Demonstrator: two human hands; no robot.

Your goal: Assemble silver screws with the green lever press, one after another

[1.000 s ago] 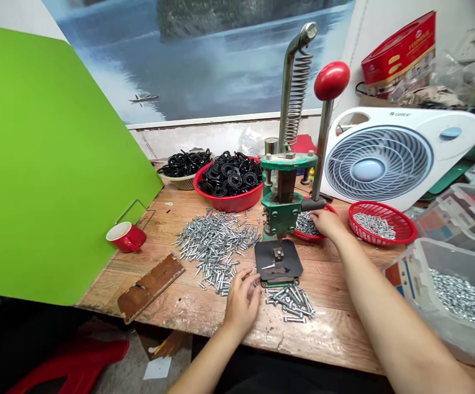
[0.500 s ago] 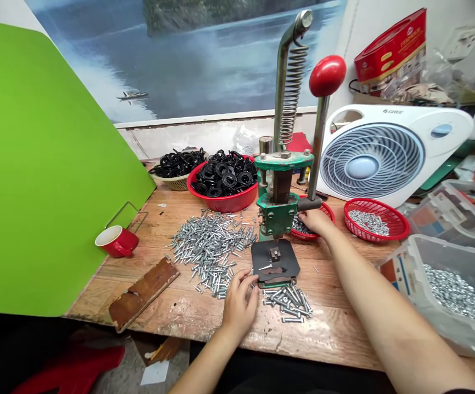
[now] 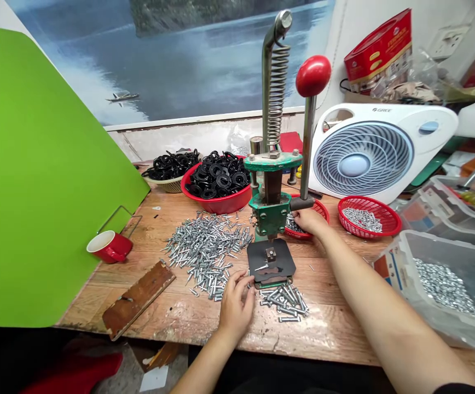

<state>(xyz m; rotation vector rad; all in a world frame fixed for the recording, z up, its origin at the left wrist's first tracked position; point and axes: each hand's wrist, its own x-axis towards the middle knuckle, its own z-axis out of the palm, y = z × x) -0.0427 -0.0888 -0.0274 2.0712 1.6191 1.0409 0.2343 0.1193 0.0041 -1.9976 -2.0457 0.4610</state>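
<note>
Behind the single green press (image 3: 269,214), the right hand (image 3: 312,221) sits in one of two red baskets (image 3: 369,234) (fingers hidden, grip impossible to tell); the left hand (image 3: 235,303) curls by loose screws (image 3: 204,246), its grip equally unclear.

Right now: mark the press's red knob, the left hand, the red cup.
red knob (image 3: 313,75), head view, centre of the ball.
left hand (image 3: 233,306), head view, back of the hand.
red cup (image 3: 116,250), head view, outer wall.

Silver screws (image 3: 207,249) lie in a loose heap on the wood, left of the green press (image 3: 270,216), with a smaller bunch just near its dark plate (image 3: 271,262). A shallow red basket (image 3: 322,210) of small metal parts sits right of the press.
</note>
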